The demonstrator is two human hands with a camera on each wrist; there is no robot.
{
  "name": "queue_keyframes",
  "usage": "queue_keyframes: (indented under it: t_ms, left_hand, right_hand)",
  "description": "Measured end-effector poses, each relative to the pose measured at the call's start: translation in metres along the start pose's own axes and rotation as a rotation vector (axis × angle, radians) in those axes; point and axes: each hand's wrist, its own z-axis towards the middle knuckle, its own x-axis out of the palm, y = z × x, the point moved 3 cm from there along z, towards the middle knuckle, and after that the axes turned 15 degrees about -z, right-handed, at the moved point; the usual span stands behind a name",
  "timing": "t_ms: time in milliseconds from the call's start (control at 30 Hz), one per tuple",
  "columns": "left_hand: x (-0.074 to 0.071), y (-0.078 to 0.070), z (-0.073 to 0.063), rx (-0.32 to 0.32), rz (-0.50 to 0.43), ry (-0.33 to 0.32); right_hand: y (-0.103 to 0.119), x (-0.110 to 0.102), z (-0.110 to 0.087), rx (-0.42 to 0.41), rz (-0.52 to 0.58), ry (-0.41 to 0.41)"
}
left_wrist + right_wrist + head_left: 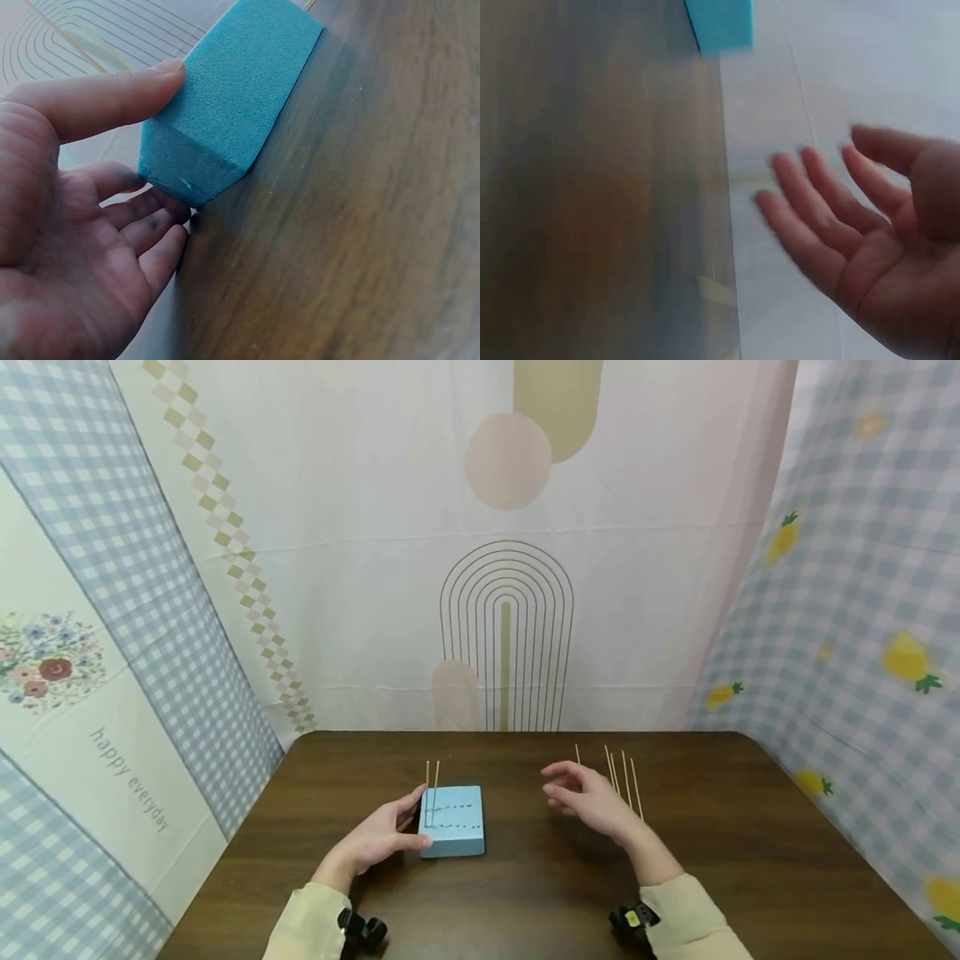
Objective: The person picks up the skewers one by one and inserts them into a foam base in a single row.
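Note:
A light blue foam block (459, 847) sits on the table, rows of small dark holes across its top. Two thin wooden skewers (437, 781) stand upright at its left side. My left hand (381, 835) grips the block by its left end, thumb on the near face and fingers around the left and back, as the left wrist view (82, 225) shows too. To the right, my right hand (591, 800) hovers over the table with fingers relaxed and nothing in them. In the right wrist view the palm (885, 262) is bare and slightly blurred.
Several loose skewers (635, 787) lie on the dark wooden table (525, 893) beyond and beside my right hand, partly covered by it. A patterned cloth (360, 610) hangs behind the table's back edge, with checked cloths at both sides.

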Motion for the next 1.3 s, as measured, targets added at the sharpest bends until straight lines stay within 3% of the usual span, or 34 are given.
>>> queue_keyframes:
  t_ms: [100,300,467,600,867,1300]
  left_hand:
    - [0.001,0.001,0.000,-0.016,0.002,0.004]
    - [-0.001,0.001,0.001,-0.014,-0.013,0.009]
    - [-0.001,0.000,0.003,0.004,-0.032,0.014]
    - [0.000,0.001,0.000,-0.001,-0.031,0.006]
    - [0.001,0.002,0.000,0.015,-0.036,0.021]
    - [-0.001,0.002,0.001,-0.006,-0.004,-0.005]
  right_hand:
    - [-0.020,-0.024,-0.006,0.022,-0.061,-0.003]
    - [-0.060,-0.073,-0.019,0.146,-0.083,-0.163]
    - [-0.082,-0.094,-0.029,0.240,-0.132,-0.165]
    - [-0.092,-0.098,-0.034,0.273,-0.190,-0.125]
    - [-0.101,-0.099,-0.039,0.310,-0.188,-0.074]
    - [-0.094,-0.090,-0.029,0.309,-0.230,-0.035]
